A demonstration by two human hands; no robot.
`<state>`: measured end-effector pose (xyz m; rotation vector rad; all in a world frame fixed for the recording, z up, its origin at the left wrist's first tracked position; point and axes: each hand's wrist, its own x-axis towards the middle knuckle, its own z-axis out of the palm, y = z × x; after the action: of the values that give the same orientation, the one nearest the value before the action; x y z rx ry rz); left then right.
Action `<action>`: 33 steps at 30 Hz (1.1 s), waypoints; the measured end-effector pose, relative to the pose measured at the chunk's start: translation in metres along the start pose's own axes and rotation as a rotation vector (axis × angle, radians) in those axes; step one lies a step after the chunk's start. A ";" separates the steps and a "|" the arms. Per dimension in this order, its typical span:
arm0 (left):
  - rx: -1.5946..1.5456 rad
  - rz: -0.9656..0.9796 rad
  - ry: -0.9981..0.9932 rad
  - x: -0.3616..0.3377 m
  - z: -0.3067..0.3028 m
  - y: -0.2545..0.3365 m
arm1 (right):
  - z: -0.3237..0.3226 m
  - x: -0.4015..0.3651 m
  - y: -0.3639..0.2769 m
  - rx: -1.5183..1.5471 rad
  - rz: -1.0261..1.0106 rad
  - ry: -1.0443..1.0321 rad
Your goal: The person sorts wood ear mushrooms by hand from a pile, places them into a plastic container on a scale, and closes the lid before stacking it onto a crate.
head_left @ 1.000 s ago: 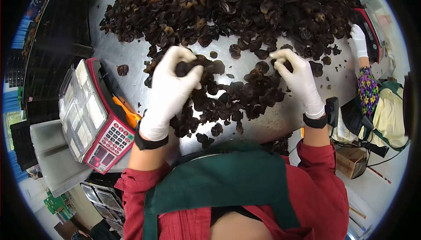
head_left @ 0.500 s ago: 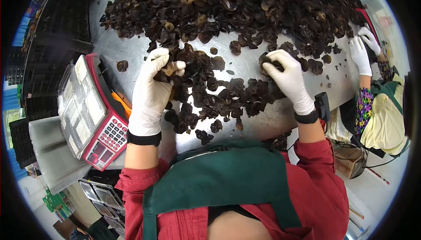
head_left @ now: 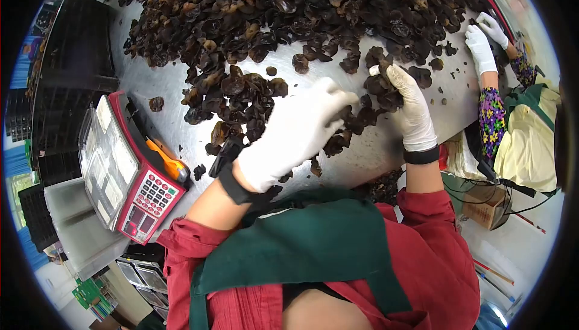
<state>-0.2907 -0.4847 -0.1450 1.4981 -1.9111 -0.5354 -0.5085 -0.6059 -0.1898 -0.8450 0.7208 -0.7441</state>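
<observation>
The right hand point(head_left: 416, 114) grips a dark fungus clump point(head_left: 380, 90) on its inner side, towards the left hand point(head_left: 301, 126), which curls nearby, holding what I cannot tell

Dark brown, ear-like pieces point(head_left: 234, 82) lie strewn across the metal table point(head_left: 374, 156) — crinkled and glossy, from where I stand — with a ruffled clump point(head_left: 380, 86) in the right hand point(head_left: 414, 110).

The picture's top edge crops the dark heap point(head_left: 283, 10).
</observation>
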 end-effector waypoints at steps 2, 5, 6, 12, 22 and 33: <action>0.196 0.017 -0.088 0.003 0.015 0.000 | -0.001 -0.001 0.005 0.047 0.000 -0.016; 0.316 -0.045 -0.280 0.012 0.027 -0.018 | 0.006 -0.003 0.004 0.158 0.018 -0.087; 0.197 -0.037 -0.170 0.012 0.026 -0.025 | 0.006 -0.004 0.006 0.163 0.010 -0.087; -0.879 -0.518 0.036 0.006 -0.024 -0.016 | 0.018 -0.006 0.001 0.224 0.031 -0.140; -1.560 -0.493 0.339 -0.072 -0.071 -0.001 | 0.110 0.014 0.010 0.139 0.065 -0.350; 0.073 -0.505 1.186 -0.253 -0.221 0.023 | 0.384 0.000 0.027 -0.240 -0.080 -0.811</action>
<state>-0.1163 -0.2200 -0.0326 1.7453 -0.6426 0.2362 -0.1957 -0.4462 -0.0325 -1.2868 0.0445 -0.3267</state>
